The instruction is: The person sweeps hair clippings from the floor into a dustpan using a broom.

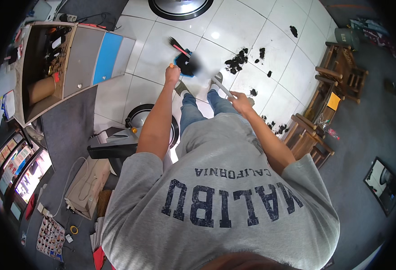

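My left hand (173, 75) is closed around something with an orange end (171, 65), beside a blue dustpan (188, 75). Dark hair clippings (183, 64) fill much of the pan. A brush with a red handle (181, 50) and black bristles (174, 42) reaches across the pan's far edge. My right hand (241, 103) grips a pale grey pole (222, 87) that slants toward the pan. A blurred patch hides the pole's far end and part of the pan. Clumps of black hair (235, 62) lie on the white tiled floor (214, 49) to the right.
Round chair bases stand at the top (181, 8) and left (143, 115). A cabinet (83, 60) with a blue door lines the left wall. Bamboo chairs (322, 91) stand along the right wall. More hair clumps (280, 129) lie near them. A mirror (383, 185) hangs at right.
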`<state>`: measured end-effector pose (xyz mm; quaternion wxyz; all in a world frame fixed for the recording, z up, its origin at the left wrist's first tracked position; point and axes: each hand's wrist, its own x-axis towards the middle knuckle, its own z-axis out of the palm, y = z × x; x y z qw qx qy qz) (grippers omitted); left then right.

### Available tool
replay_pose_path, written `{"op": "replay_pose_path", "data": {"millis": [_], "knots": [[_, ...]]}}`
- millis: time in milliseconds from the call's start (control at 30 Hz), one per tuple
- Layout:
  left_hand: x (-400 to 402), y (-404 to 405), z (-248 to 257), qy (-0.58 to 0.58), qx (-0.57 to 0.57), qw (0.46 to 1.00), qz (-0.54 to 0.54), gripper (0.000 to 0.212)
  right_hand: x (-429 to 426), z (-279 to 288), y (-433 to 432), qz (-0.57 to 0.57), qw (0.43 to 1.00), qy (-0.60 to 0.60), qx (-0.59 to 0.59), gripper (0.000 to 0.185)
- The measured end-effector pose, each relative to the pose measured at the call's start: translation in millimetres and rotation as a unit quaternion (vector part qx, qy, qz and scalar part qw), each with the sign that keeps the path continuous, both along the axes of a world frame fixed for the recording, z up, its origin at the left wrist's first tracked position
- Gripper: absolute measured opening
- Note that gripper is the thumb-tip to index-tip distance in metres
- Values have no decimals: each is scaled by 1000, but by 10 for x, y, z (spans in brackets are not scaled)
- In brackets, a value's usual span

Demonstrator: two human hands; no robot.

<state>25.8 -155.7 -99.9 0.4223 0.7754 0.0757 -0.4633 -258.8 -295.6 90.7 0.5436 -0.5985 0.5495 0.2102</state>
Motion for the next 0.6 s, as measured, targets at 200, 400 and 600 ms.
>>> {"op": "replay_pose_path", "data": {"millis": [200,400,600], "knots": [[-72,122,359,20,-24,999,-9,13,-188,305,151,-4,995,-38,-88,46],[-260,759,809,-26,-57,998,-1,22,608,-101,-141,250,935,-21,-252,42],[-292,1409,1498,49,-84,991,98,12,1552,-555,-13,412,858,50,-303,31]]}}
